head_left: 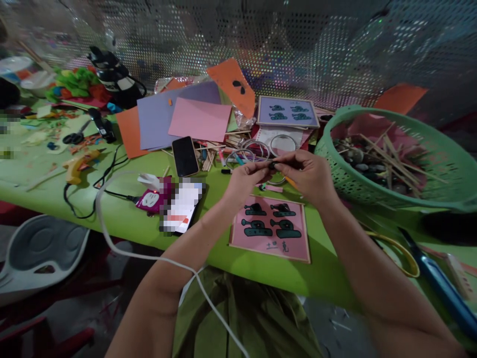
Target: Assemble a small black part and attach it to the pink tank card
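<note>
My left hand [248, 180] and my right hand [309, 175] meet above the table, fingertips pinched together around a small black piece [273, 165]. Fingers cover most of that piece, so its exact kind does not show. A thin orange-yellow stick [290, 182] pokes out below my right hand. Just beneath lies a pink card [257, 244] edged with thin wooden strips, bearing several dark green tank shapes and handwritten characters. Between card and hands sits a small pink-and-black item [272, 188]. Wire rings [283, 144] lie behind my fingers.
A green basket [372, 191] of stones and sticks stands at right, beside a blue cutter [439, 278]. Two phones, one dark [185, 156] and one lit [183, 206], lie left. Farther left is a yellow glue gun [82, 166]. A white cable [149, 256] crosses my left arm.
</note>
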Action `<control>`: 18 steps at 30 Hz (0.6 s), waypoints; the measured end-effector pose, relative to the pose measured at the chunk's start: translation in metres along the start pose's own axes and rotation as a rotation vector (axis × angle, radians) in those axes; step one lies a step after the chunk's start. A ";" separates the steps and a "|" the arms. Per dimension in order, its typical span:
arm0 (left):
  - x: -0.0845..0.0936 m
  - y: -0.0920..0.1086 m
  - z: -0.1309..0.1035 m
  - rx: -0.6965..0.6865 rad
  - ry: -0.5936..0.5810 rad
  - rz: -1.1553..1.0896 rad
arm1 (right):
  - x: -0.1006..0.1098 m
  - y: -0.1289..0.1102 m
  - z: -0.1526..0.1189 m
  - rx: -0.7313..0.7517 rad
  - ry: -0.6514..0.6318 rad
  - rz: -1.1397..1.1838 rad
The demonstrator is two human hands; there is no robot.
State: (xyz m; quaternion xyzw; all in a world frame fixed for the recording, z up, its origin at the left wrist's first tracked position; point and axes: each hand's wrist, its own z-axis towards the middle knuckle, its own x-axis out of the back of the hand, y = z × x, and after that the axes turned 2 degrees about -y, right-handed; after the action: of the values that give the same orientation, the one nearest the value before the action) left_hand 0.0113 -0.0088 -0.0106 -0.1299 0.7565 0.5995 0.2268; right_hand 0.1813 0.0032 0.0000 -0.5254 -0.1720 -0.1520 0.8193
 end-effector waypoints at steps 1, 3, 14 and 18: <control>0.001 -0.001 0.001 -0.009 -0.007 -0.005 | 0.000 0.001 0.000 -0.013 -0.003 0.004; 0.002 -0.005 0.003 -0.027 -0.023 -0.019 | 0.000 0.000 -0.001 -0.018 -0.013 0.002; 0.000 -0.018 0.003 -0.120 0.004 0.072 | -0.003 -0.014 -0.007 -0.044 -0.019 -0.148; -0.002 -0.022 0.002 -0.163 0.022 0.093 | -0.005 -0.013 -0.009 -0.071 -0.024 -0.123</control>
State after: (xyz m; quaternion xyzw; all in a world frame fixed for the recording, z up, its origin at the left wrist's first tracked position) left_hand 0.0234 -0.0125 -0.0290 -0.1193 0.7127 0.6676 0.1791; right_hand 0.1727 -0.0102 0.0046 -0.5445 -0.2085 -0.2019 0.7870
